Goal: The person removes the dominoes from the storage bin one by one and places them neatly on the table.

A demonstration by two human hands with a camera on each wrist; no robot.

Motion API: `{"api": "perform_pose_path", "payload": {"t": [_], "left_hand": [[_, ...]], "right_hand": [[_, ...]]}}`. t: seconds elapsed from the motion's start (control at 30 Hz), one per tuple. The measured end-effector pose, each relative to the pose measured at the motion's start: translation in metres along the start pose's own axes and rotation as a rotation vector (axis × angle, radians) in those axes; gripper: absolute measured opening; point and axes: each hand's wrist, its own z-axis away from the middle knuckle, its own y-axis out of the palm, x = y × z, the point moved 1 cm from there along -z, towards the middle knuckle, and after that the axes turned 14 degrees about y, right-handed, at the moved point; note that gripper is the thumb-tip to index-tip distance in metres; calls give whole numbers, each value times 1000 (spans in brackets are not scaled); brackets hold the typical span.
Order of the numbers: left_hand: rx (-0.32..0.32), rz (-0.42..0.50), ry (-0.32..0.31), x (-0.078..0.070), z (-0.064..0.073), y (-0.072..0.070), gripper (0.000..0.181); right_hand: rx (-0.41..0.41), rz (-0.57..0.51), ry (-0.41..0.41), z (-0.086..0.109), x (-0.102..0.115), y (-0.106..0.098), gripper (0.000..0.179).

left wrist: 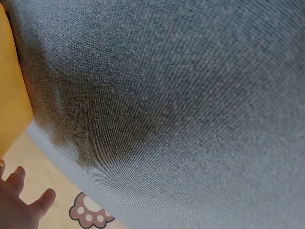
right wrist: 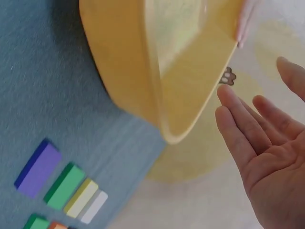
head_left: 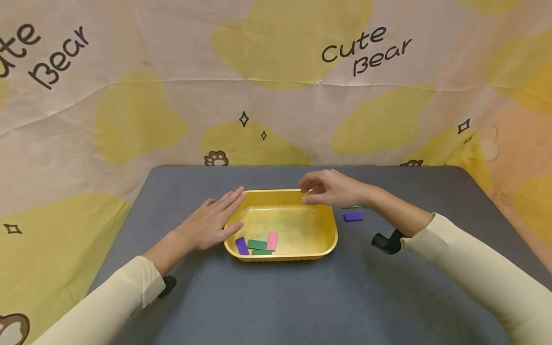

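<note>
A shallow yellow plastic tray (head_left: pixel 302 227) stands on the table in the head view. My left hand (head_left: pixel 210 223) lies against its left rim, fingers extended and thumb over the inside. Above the far right part of the rim hovers my right hand (head_left: pixel 331 188), its fingers loosely bent and nothing between them; the right wrist view shows the bare palm (right wrist: pixel 279 171). Inside the tray's near left corner lie a purple block (head_left: pixel 242 246), a pink block (head_left: pixel 272 241), a green block (head_left: pixel 257 245) and another green block (head_left: pixel 261 252).
Right of the tray, a purple block (right wrist: pixel 38 169) lies beside a green block (right wrist: pixel 64 186), a yellow block (right wrist: pixel 81 198) and a white block (right wrist: pixel 94 207). Another green block (right wrist: pixel 36 222) and an orange block (right wrist: pixel 58 225) show at the frame's bottom. A printed cloth (head_left: pixel 276 120) hangs behind the grey table (head_left: pixel 276 302).
</note>
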Motion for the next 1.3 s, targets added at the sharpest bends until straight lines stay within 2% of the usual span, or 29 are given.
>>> {"api": "perform_pose_path", "payload": {"t": [0.17, 0.33, 0.57, 0.67, 0.87, 1.3], "left_hand": [[-3, -8, 9, 1, -1, 0, 74], [3, -19, 18, 2, 0, 1, 75], [2, -21, 24, 2, 0, 1, 76], [5, -25, 25, 3, -1, 1, 76], [12, -32, 19, 4, -1, 2, 76], [3, -25, 21, 2, 0, -1, 77]], "right_hand": [[53, -14, 26, -10, 3, 14, 41], [147, 4, 55, -24, 2, 33, 41], [328, 76, 177, -34, 4, 51, 46], [373, 98, 203, -37, 6, 53, 48], [406, 122, 254, -44, 10, 53, 52], [416, 130, 281, -57, 22, 59, 54]]}}
